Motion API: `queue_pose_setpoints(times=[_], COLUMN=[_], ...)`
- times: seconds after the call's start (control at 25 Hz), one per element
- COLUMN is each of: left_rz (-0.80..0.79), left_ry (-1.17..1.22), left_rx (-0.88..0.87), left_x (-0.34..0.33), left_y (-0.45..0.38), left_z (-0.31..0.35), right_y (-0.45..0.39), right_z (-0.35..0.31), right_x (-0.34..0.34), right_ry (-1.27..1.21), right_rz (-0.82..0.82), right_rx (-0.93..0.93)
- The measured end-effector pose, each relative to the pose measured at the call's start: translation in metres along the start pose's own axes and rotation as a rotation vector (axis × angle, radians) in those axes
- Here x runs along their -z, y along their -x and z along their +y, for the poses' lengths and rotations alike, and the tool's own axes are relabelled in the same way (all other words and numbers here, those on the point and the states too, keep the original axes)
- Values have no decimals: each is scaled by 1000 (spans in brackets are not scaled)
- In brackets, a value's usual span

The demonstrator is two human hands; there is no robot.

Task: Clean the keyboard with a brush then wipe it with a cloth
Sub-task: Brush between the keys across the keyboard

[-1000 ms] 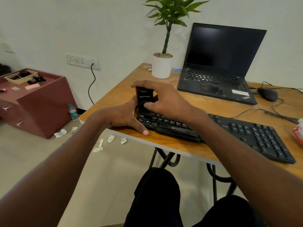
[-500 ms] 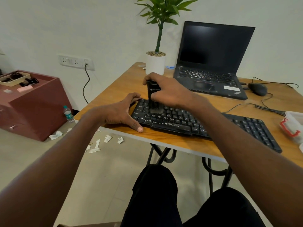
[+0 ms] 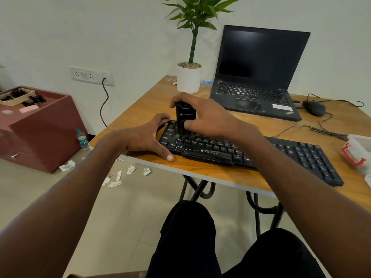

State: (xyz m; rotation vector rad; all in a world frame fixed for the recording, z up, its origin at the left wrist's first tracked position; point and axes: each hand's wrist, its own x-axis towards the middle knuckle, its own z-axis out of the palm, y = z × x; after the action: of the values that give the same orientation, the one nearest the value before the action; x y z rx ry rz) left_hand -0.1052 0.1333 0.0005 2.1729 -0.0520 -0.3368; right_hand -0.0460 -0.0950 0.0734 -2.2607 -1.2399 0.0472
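Since half a second ago your right hand [image 3: 208, 119] has slid the brush [image 3: 184, 119] back toward the left end of the keyboard [image 3: 251, 155], and the left hand [image 3: 144, 137] has hardly shifted. You're in the brushing step: right hand clamped round the black upright brush body, thumb on its front, fingers over the top, lower end down on the upper-left key rows; bristles themselves are hidden, can't tell how they meet the keys. Left hand is spread flat, not gripping anything, palm against the keyboard's left edge, thumb tip on the counter [image 3: 200, 171] just in front of it, bracing. Most of the keyboard to the right looks unbrushed, as a guess, so the next move calls for sweeping rightward row by row while the left hand holds the board steady. No cloth in view, so wiping is well off. Edges: keyboard sits near the counter's front edge, angled, left corner close to the counter's left edge, so debris pushed left or forward will drop to the floor where paper scraps [image 3: 130, 169] already lie. Room to the right is open along the keys up to the numpad; beyond it a white container with red clips [image 3: 357, 153] sits just beside the far end. Behind, the laptop [image 3: 259, 93], plant pot [image 3: 188, 78] and mouse [image 3: 314, 107] with its cable leave a modest gap.
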Motion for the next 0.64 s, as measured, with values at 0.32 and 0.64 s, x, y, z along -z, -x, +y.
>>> queue_pose_setpoints(times=[0.32,0.64], left_rz=[-4,-7], left_ry=[-11,4], left_rx=[8,7], left_x=[1,2], left_y=[-1,0], left_z=[2,1], right_y=[17,26], right_z=[14,25], right_x=[1,6], right_ry=[22,-75], right_rz=[84,102], right_rx=[-82,-289])
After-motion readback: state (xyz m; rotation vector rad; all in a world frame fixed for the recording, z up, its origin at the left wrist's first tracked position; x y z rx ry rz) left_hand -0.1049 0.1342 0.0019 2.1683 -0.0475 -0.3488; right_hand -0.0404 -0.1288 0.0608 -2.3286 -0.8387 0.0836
